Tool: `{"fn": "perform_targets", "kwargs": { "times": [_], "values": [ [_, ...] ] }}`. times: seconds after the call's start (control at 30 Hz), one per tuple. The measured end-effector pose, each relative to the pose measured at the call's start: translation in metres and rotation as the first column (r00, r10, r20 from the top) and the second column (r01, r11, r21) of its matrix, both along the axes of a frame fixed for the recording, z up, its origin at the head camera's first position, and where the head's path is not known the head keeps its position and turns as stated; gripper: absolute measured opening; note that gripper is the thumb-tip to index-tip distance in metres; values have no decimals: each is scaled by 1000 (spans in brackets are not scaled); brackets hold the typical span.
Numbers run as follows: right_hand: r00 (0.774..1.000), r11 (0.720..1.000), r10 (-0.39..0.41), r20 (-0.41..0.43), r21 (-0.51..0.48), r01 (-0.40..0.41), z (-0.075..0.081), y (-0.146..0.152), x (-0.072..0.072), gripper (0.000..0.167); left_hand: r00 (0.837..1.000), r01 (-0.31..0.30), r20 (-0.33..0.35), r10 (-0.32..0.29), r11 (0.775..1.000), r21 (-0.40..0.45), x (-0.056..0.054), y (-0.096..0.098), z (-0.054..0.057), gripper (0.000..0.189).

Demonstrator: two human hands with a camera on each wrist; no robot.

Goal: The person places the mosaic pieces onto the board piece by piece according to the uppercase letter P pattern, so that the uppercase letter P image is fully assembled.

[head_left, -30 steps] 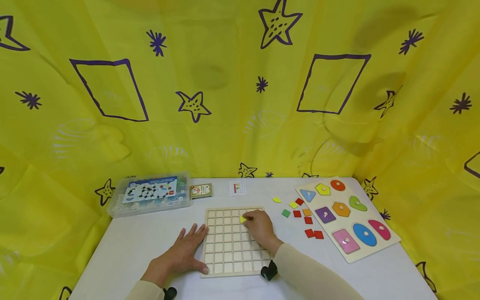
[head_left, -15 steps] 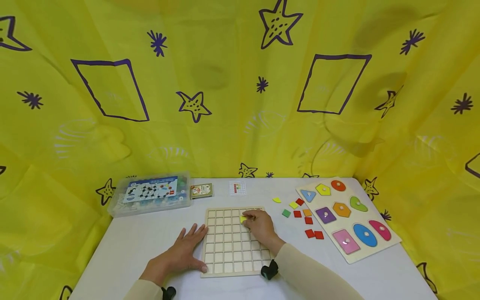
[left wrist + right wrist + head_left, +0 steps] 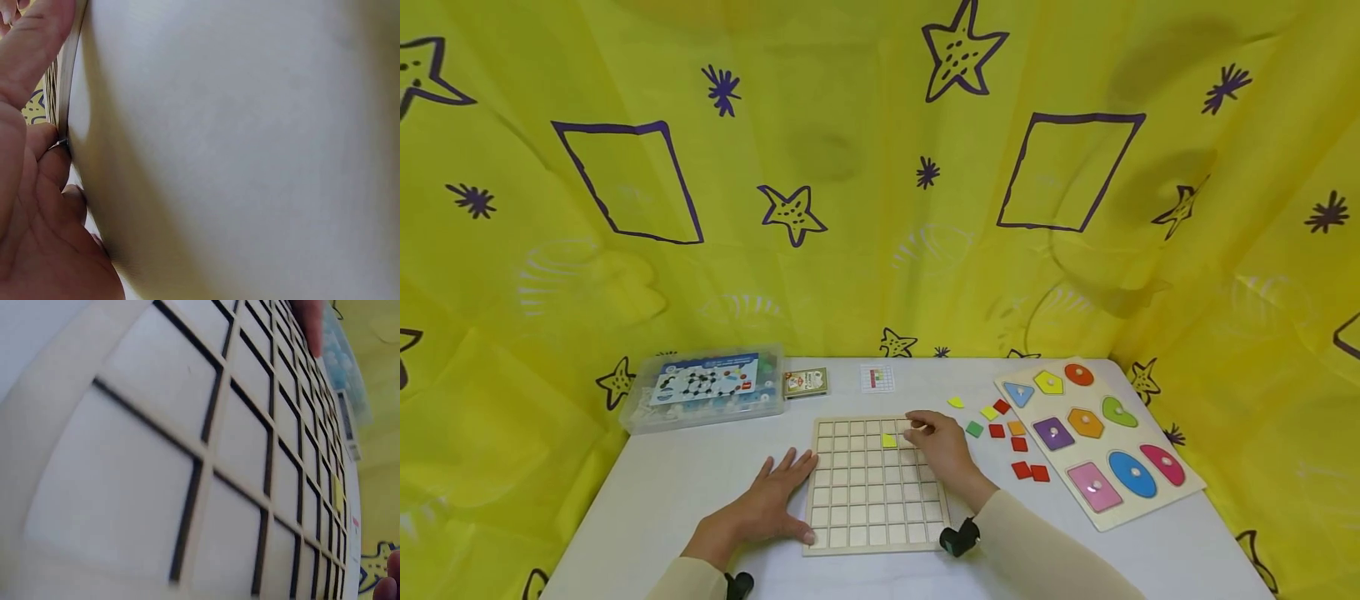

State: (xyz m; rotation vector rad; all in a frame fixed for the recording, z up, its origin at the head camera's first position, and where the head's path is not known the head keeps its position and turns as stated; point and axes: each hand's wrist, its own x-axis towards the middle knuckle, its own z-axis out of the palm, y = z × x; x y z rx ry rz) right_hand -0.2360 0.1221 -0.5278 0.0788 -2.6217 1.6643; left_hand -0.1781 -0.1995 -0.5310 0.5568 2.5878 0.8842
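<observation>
A wooden grid board [image 3: 859, 492] lies flat on the white table. One yellow tile [image 3: 890, 441] sits in a cell of its second row, and the right wrist view catches this yellow tile [image 3: 338, 492] near the far side. Spread along the board's left edge is my left hand [image 3: 763, 507], its thumb at the lower left corner; the left wrist view shows this hand [image 3: 50, 212] against the rim. Just right of the tile, my right hand [image 3: 947, 454] hovers over the board with loosely bent fingers, apart from the tile. Nothing shows between its fingertips.
Loose red, yellow, green and orange tiles [image 3: 997, 431] lie right of the board. Beyond them is a knobbed shape puzzle [image 3: 1060, 400]. A small printed grid card [image 3: 877, 378], a small card box [image 3: 805, 382] and a clear plastic case [image 3: 703, 387] stand along the back.
My right hand has let go of the yellow tile and moved right, leaving the tile in its cell. My left hand keeps its place on the board's edge. The head view has shifted slightly.
</observation>
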Motion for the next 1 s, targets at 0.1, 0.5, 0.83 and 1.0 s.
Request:
{"fn": "perform_targets", "kwargs": {
  "times": [0.1, 0.5, 0.83, 1.0],
  "values": [
    [999, 999, -48, 19, 6, 48, 2, 17, 0, 33, 1000, 0, 2, 0, 1000, 8, 0, 0, -1, 124],
    [980, 978, -195, 39, 88, 191, 5, 106, 20, 38, 1000, -1, 6, 1, 1000, 2, 0, 1, -3, 123],
    [970, 970, -220, 105, 131, 205, 9, 142, 34, 43, 1000, -13, 13, 13, 1000, -4, -3, 0, -3, 124],
    [975, 963, -201, 99, 205, 178, 8, 154, 20, 41, 1000, -10, 19, 10, 1000, -1, -3, -1, -4, 124]
  ]
}}
